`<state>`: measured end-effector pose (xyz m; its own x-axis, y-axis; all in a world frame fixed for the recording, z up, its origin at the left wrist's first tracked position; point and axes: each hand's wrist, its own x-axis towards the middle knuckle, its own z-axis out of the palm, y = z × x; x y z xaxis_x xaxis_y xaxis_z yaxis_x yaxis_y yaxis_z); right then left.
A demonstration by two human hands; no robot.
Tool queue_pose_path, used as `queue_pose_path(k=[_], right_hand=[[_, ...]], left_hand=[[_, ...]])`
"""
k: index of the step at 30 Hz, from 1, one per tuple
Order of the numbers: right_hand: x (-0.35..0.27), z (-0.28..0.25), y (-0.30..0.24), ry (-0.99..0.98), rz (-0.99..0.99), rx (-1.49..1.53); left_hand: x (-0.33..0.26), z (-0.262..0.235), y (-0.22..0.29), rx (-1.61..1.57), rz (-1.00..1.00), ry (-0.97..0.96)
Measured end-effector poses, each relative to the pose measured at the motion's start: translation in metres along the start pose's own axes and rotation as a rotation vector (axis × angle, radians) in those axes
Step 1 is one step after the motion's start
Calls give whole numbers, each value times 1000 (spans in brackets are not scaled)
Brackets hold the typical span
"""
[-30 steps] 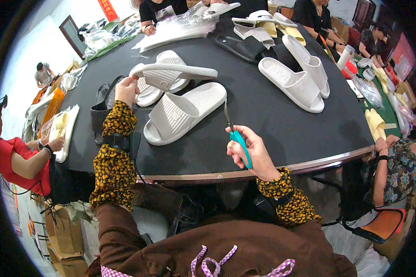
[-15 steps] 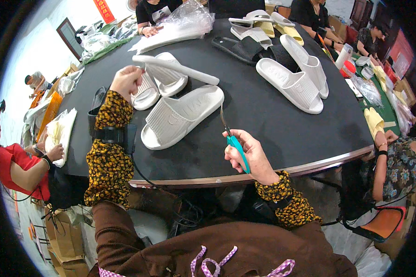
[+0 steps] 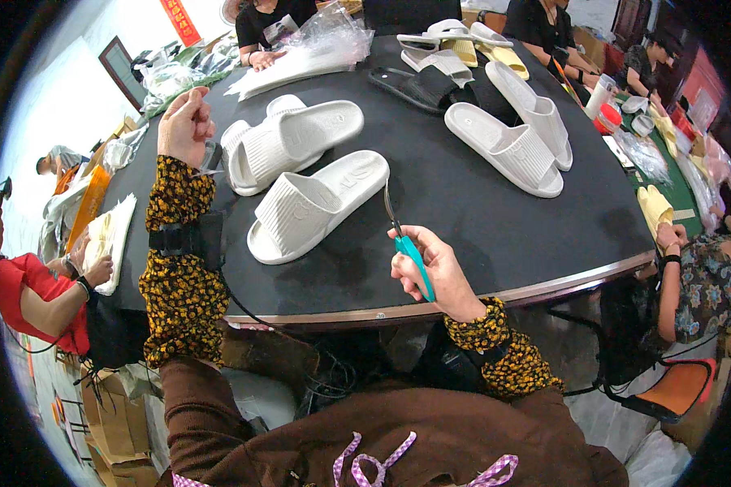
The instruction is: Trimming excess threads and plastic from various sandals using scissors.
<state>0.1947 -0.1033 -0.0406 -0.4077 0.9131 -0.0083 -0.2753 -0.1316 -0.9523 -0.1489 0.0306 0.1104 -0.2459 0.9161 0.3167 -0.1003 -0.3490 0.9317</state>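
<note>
Teal-handled scissors [image 3: 414,264] are in my right hand [image 3: 443,276], fingers wrapped round the handle and the thin blades pointing up and away. A light grey slide slipper [image 3: 300,211] with a ribbed strap lies on the black table just left of the blade tips, apart from them. Behind it another grey slipper [image 3: 333,122] rests tilted over further grey footwear. Raised beside these, at the left, my left hand [image 3: 185,130] is closed with its fingertips pressed together; whatever is in them, if anything, is too small to make out.
At the right lies a grey slipper pair [image 3: 495,142], with a black slipper [image 3: 418,85] and grey and yellow ones [image 3: 508,61] behind. Plastic bags [image 3: 325,45] pile at the far edge. Co-workers sit around the table [image 3: 430,211]; an orange chair [image 3: 674,390] stands lower right.
My left hand has moved left and up, away from the slippers. The tilted grey slipper has dropped lower and now shows its insole. The right hand with the scissors has barely moved.
</note>
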Motion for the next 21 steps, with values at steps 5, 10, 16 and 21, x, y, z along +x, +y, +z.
queue_pose_path(k=[5,10,16,21], right_hand=[[-1,-1,4,-38,13,21],[4,2,5,4,-4,22],[0,13,-3,102,-2,-66],[4,22,-2,99,-9,-134]], left_hand=[[-37,-19,5,369,-20,-22],[-88,-83,2,675,39,99],[-182,-192,23,752,-174,287],[-268,-278,-7,600,-373,508]])
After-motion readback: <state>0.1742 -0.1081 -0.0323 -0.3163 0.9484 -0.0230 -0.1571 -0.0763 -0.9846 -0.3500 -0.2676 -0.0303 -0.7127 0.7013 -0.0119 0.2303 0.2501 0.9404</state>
